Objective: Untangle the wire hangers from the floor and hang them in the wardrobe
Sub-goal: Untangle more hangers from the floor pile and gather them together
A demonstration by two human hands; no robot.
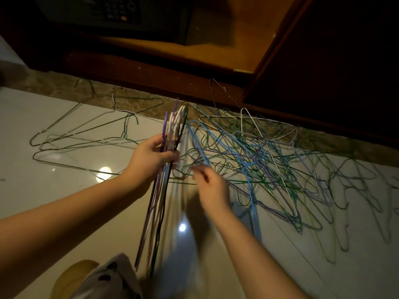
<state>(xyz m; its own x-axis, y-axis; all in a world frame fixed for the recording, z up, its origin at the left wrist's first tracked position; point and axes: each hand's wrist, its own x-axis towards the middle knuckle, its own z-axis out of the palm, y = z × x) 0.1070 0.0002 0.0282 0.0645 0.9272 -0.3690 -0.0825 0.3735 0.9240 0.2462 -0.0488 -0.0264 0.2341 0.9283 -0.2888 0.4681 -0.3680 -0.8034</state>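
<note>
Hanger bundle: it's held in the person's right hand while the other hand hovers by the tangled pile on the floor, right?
Not quite. The head view shows the hanger bundle held in the left hand, and it is the right hand that hovers by the tangled pile on the floor.

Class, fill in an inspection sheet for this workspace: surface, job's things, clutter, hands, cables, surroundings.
Surface: glossy pale floor with lamp glare on it.
Job's things: tangled hangers on the floor to the right; a few loose hangers to the left; open wardrobe behind.
Clutter: dark keypad box inside the wardrobe.
Hands: left hand grips an upright hanger bundle; right hand is blurred beside the tangle, hold unclear.
Cables: nothing seen.
Surroundings: stone-patterned strip along the wardrobe's base.
</note>
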